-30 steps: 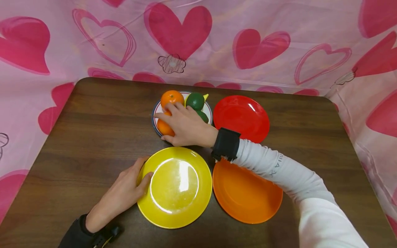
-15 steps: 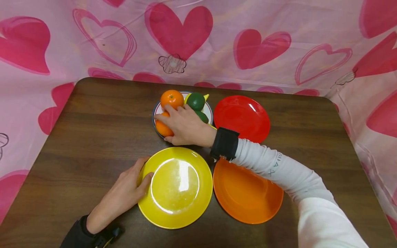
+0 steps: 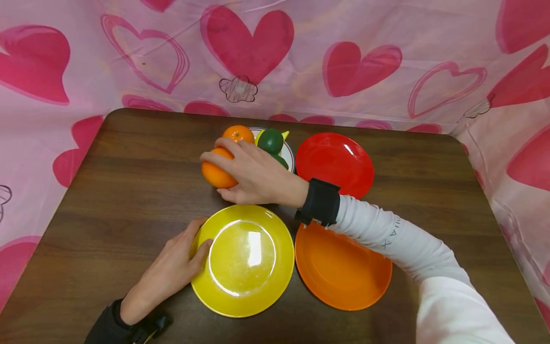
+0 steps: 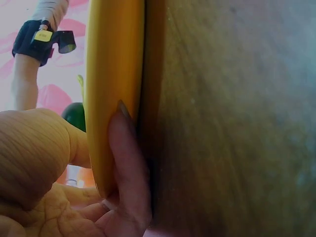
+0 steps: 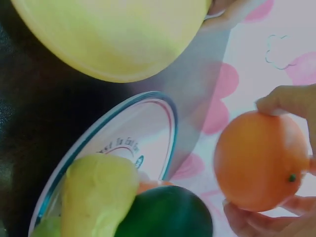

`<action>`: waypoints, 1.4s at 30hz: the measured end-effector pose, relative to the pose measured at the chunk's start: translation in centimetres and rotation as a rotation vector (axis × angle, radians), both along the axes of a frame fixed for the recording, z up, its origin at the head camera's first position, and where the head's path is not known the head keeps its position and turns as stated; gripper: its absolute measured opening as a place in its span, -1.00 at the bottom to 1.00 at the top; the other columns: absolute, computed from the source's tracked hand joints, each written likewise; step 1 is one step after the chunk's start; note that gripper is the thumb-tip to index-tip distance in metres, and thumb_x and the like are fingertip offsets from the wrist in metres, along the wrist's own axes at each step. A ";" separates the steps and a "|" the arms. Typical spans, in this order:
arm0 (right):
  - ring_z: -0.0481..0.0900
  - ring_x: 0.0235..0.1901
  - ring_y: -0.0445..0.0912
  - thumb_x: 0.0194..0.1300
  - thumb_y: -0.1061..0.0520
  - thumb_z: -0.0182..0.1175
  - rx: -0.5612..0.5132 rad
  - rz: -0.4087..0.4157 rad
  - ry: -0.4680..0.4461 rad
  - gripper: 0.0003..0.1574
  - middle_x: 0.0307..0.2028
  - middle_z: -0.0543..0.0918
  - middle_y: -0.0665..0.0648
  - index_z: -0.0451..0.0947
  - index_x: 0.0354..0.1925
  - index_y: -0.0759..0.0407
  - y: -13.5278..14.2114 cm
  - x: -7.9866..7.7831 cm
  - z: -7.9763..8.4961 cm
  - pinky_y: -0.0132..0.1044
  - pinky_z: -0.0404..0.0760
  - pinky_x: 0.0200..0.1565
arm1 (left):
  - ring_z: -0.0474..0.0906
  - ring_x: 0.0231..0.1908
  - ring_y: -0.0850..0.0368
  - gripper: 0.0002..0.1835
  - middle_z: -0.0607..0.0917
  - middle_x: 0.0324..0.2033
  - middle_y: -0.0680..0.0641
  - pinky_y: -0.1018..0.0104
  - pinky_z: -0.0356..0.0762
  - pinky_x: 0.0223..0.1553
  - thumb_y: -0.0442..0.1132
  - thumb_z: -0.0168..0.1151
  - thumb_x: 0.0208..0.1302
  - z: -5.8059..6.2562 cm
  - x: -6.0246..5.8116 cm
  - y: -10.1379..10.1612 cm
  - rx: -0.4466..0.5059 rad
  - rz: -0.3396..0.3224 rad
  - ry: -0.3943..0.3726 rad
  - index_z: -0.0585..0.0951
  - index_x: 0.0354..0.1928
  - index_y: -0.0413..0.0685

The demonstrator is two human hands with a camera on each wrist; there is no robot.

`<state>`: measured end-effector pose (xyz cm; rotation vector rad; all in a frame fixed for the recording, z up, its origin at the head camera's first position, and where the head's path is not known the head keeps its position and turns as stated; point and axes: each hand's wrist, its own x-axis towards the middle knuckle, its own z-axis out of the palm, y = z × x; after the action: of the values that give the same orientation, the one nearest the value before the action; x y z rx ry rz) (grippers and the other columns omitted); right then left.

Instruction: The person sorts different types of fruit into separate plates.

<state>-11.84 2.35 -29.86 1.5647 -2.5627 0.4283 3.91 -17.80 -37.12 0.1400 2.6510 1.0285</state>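
"Gripping something with the right hand (image 3: pixel 258 177), isn't the person?"

"Yes, an orange (image 3: pixel 216 173). The fingers and thumb are curled round it, at the left side of the white plate (image 3: pixel 288 152) in the head view. The right wrist view shows it apart from that plate and the other fruit."

"What lies on the white plate?"

"A second orange (image 3: pixel 238 132), partly hidden by the right hand, then a dark green fruit (image 3: pixel 270 142), another green fruit (image 3: pixel 280 161) mostly covered, and a yellow fruit (image 5: pixel 96 192) just beside the dark green one."

"And the left hand (image 3: pixel 169 263)?"

"Clamped on the left rim of the yellow plate (image 3: pixel 242 260): thumb over the top, a finger underneath, as the left wrist view shows."

"Does that plate stand alone?"

"No, the orange plate (image 3: pixel 343 267) is just beside it, partly under the right forearm. Farther back, the red plate (image 3: pixel 335 162) sits just beside the white one."

"All on the same surface?"

"All on the brown table (image 3: pixel 146 172), with a pink cloth (image 3: pixel 301 28) printed with hearts behind it."
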 end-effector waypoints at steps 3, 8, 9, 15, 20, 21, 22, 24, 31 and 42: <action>0.40 0.07 0.03 0.18 -0.20 0.09 -0.083 0.035 -0.015 -0.25 0.22 0.33 0.22 0.32 0.31 0.00 0.5 0.8 0.6 -0.26 0.38 0.12 | 0.43 -0.35 0.18 -0.43 0.55 -0.12 -0.05 0.27 0.48 -0.29 0.05 0.01 0.43 0.0 0.1 0.0 0.002 -0.003 -0.007 0.26 0.35 -0.06; 0.35 0.07 0.01 0.12 -0.15 0.11 -0.190 0.092 -0.057 -0.27 0.17 0.29 0.23 0.38 0.26 0.02 1.6 2.4 1.7 -0.32 0.40 0.01 | 0.42 -0.40 0.18 -0.41 0.52 -0.22 -0.02 0.27 0.47 -0.32 0.07 -0.01 0.44 0.0 0.1 0.0 0.003 0.000 -0.028 0.24 0.36 -0.06; 0.35 0.06 0.00 0.11 -0.15 0.12 -0.195 0.097 -0.063 -0.28 0.16 0.28 0.22 0.39 0.25 0.02 1.9 2.7 1.9 -0.33 0.40 -0.01 | 0.42 -0.41 0.18 -0.41 0.52 -0.23 -0.02 0.26 0.47 -0.32 0.07 -0.01 0.44 0.0 0.2 0.0 0.003 0.001 -0.031 0.24 0.36 -0.06; 0.40 0.03 -0.09 0.08 -0.11 0.20 -0.125 0.109 -0.168 -0.27 0.13 0.40 0.13 0.37 0.21 0.09 3.1 4.9 2.7 -0.43 0.39 0.03 | 0.42 -0.41 0.18 -0.43 0.52 -0.25 -0.03 0.23 0.46 -0.32 0.05 -0.01 0.44 -0.2 0.2 0.0 -0.013 0.004 0.005 0.25 0.35 -0.06; 0.40 -0.01 -0.11 0.08 -0.12 0.21 -0.011 0.143 -0.229 -0.25 0.11 0.43 0.05 0.36 0.25 0.01 3.4 6.8 2.3 -0.40 0.37 0.01 | 0.41 -0.42 0.17 -0.45 0.52 -0.27 -0.04 0.23 0.45 -0.35 0.03 0.01 0.43 -0.2 0.3 0.0 -0.023 0.004 0.012 0.25 0.33 -0.08; 0.39 -0.01 -0.11 0.09 -0.13 0.21 0.014 0.152 -0.243 -0.24 0.12 0.43 0.04 0.35 0.27 -0.02 3.5 7.1 2.1 -0.40 0.38 0.00 | 0.41 -0.42 0.17 -0.45 0.52 -0.26 -0.04 0.23 0.45 -0.35 0.03 0.01 0.43 -0.2 0.3 0.0 -0.022 0.006 0.009 0.25 0.33 -0.08; 0.39 -0.02 -0.11 0.10 -0.14 0.21 0.035 0.162 -0.256 -0.24 0.12 0.42 0.03 0.35 0.27 -0.04 3.5 7.3 1.9 -0.40 0.38 -0.03 | 0.41 -0.42 0.16 -0.45 0.52 -0.26 -0.04 0.23 0.45 -0.34 0.02 0.01 0.43 -0.2 0.3 0.0 -0.024 0.007 0.008 0.25 0.33 -0.09; 0.39 -0.01 -0.11 0.11 -0.15 0.22 0.069 0.180 -0.291 -0.23 0.14 0.42 0.02 0.34 0.29 -0.07 3.5 7.7 1.4 -0.41 0.39 -0.04 | 0.41 -0.41 0.16 -0.45 0.52 -0.26 -0.05 0.23 0.46 -0.34 0.01 0.02 0.43 -0.2 0.3 0.1 -0.026 0.007 0.008 0.25 0.32 -0.09; 0.36 0.11 -0.09 0.15 -0.18 0.22 0.185 0.203 -0.373 -0.19 0.24 0.37 0.02 0.30 0.35 -0.09 3.6 8.4 0.1 -0.40 0.39 0.01 | 0.42 -0.40 0.17 -0.45 0.53 -0.23 -0.05 0.24 0.46 -0.33 0.02 0.00 0.44 0.0 0.3 0.2 -0.016 0.001 0.002 0.24 0.34 -0.07; 0.31 0.09 -0.08 0.17 -0.22 0.24 0.392 0.191 -0.418 -0.15 0.29 0.26 0.04 0.23 0.39 -0.22 3.6 8.7 -1.3 -0.36 0.45 -0.11 | 0.43 -0.39 0.18 -0.45 0.55 -0.16 -0.07 0.25 0.46 -0.34 -0.04 0.06 0.41 0.0 0.3 0.3 -0.034 -0.001 0.034 0.24 0.34 -0.06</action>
<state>-3.18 5.92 -31.19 2.0553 -2.9582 0.3086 4.19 -17.46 -37.15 0.1529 2.6970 0.9882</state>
